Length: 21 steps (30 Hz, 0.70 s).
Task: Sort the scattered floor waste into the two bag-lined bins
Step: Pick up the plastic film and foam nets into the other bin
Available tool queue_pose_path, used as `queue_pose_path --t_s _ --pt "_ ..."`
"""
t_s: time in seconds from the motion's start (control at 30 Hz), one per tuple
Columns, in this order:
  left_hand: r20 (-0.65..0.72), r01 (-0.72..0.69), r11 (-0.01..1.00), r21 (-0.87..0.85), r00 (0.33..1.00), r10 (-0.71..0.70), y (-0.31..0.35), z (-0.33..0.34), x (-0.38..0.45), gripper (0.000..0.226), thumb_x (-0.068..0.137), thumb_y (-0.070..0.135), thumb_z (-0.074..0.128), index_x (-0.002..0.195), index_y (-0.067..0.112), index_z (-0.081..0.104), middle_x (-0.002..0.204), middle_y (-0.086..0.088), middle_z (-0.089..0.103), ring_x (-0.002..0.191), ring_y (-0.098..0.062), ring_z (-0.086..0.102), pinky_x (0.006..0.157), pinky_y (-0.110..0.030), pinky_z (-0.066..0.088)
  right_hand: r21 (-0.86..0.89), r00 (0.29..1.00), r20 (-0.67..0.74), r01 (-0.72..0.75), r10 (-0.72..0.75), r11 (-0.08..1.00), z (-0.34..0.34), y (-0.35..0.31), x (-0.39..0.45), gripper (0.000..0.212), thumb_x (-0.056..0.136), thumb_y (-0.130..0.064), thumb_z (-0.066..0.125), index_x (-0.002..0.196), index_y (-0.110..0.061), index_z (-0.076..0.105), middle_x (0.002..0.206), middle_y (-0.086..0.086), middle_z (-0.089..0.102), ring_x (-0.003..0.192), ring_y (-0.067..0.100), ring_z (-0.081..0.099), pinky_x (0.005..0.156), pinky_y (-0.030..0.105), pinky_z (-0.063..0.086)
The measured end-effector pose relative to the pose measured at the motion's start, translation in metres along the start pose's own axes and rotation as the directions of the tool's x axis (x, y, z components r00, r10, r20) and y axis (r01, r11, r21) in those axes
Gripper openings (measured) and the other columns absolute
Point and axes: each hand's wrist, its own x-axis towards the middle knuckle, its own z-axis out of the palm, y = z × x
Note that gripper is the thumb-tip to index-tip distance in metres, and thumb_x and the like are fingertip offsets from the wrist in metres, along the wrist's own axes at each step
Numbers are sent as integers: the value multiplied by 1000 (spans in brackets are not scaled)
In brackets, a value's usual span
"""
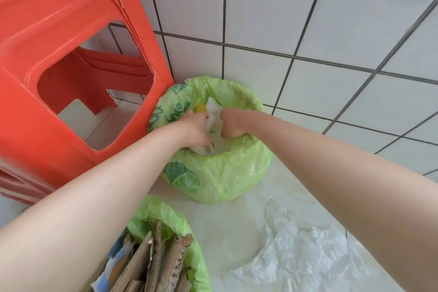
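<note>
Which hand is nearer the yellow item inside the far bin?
Left. The left hand is right beside the yellow item; the right hand is farther off, across the white waste.

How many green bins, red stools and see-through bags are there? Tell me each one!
Green bag-lined bins: 2, the far bin and the near bin
Red stool stacks: 1, the red stool stack; stools in it cannot be counted
Clear plastic bags: 1, the clear bag
Total: 4

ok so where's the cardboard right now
The cardboard stands on edge in the nearer green-lined bin at the bottom of the head view, under the left forearm, left of the clear plastic.
</note>
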Motion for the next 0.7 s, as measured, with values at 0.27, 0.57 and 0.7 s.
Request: queue_pose_path --t_s 0.27,0.57,0.7 --pt "100 25 991 131 994 -39 1 11 19 54 80 35 69 125 10 51 108 -9 63 93 -27 63 74 -32 51 -206 997 -2 77 -79 976 5 -2 14 33 90 -26 54 118 -9 55 103 4 64 89 27 63 80 37 53" --pt "-158 -69 990 124 984 88 11 -19 -29 58 88 36 61 140 17 44 144 -12 46 128 -31 47 99 -32 40 -121 905 -309 266 -291 956 -20 37 -49 36 91 -23 47 124 -12 56 120 9 62 111 29 56 92 39 49" --pt "-335 -264 959 101 899 283 36 -23 -63 33 89 28 59 121 22 61 130 -5 57 122 -25 50 96 -30 38 -7 861 -428 301 -275 954 -11 64 -96 35 91 -19 48 125 -14 57 122 6 61 113 24 56 97 34 44"
